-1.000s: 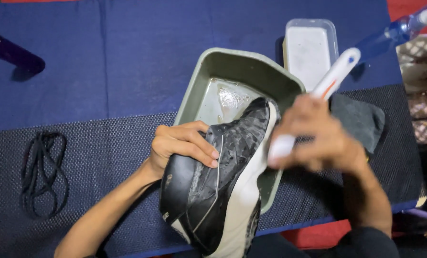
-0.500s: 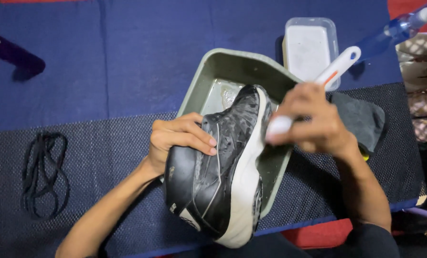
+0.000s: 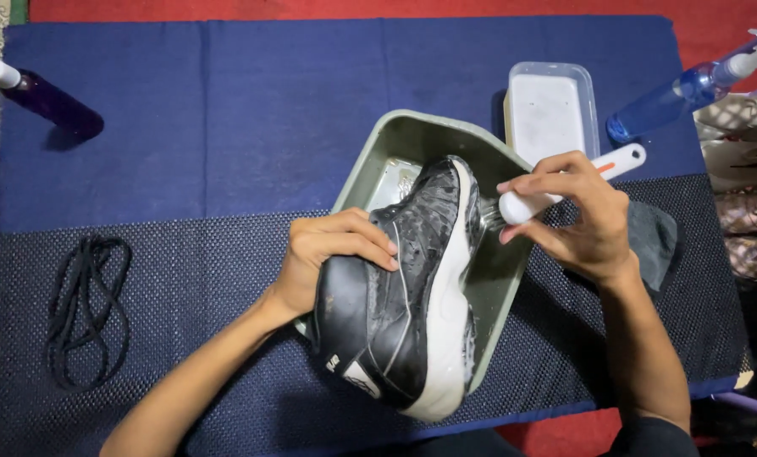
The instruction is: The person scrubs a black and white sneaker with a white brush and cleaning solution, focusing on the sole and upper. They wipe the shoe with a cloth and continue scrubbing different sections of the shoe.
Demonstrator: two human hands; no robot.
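Observation:
My left hand grips a black sneaker with a white sole, tilted on its side over a grey-green rectangular basin. The shoe's toe points into the basin and its upper looks wet. My right hand holds a white-handled brush, its bristled head pressed against the white sole edge near the toe. The brush handle sticks out up and to the right past my fingers.
A clear tub of white paste stands behind the basin. A blue spray bottle lies at the right, a purple bottle at the far left. Black laces lie coiled on the left. A dark cloth rests under my right hand.
The shoe has rolled further onto its side, sole edge turned toward the brush. My right hand has come down and in, bringing the brush head against the sole.

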